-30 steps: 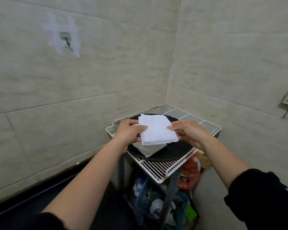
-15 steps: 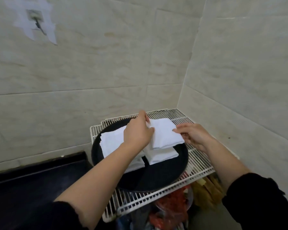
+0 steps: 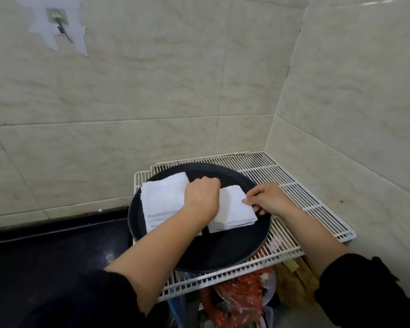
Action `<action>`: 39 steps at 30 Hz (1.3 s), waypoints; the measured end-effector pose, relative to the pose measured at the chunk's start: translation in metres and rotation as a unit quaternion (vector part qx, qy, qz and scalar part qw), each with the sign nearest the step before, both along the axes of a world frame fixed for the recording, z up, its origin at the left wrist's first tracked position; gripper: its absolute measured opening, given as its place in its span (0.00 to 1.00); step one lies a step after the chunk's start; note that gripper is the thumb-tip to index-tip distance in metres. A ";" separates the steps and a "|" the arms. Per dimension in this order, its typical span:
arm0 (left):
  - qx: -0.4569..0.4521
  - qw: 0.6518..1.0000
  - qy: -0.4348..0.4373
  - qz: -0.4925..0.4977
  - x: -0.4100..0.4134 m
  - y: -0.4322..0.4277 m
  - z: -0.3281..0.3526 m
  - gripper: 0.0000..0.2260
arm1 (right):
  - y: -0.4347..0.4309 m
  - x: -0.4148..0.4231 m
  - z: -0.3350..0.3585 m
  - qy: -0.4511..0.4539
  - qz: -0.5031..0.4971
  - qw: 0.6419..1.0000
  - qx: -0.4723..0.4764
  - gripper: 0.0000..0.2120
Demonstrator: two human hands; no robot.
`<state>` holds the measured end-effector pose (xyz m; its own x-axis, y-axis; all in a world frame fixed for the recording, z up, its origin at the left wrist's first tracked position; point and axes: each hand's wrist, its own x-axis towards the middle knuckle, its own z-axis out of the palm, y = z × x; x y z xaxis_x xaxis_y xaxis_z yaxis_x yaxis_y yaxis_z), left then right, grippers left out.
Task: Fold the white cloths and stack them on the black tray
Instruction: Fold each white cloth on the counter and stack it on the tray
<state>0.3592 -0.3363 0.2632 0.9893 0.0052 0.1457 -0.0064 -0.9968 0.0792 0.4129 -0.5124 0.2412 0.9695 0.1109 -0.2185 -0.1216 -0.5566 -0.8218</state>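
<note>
On black tray (image 3: 225,252): two cloth stacks (image 3: 162,200), two hands (image 3: 200,197).

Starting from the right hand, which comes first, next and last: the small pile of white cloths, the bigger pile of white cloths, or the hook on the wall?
1. The small pile of white cloths: the right hand touches its right edge.
2. The bigger pile of white cloths: further left on the black tray, beyond the left hand.
3. The hook: high on the wall, far upper left.

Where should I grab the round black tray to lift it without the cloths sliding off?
Probably the round black tray is best held by its raised rim, at opposite sides, both hands coming in level from the near edge. It is wide and flat, and two stacks of folded white cloths sit toward the back.
</note>
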 end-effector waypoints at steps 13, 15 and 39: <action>-0.080 0.990 -0.114 -0.029 -0.012 0.034 0.004 0.09 | 0.035 -0.012 0.028 -0.208 0.045 0.963 -0.168 0.03; -0.120 0.982 -0.145 -0.013 -0.018 0.052 0.012 0.11 | 0.055 -0.015 0.041 -0.243 0.063 0.957 -0.146 0.04; -0.080 0.894 -0.019 0.440 -0.392 0.493 -0.067 0.13 | 0.578 -0.294 -0.034 -0.302 0.494 0.782 -0.231 0.17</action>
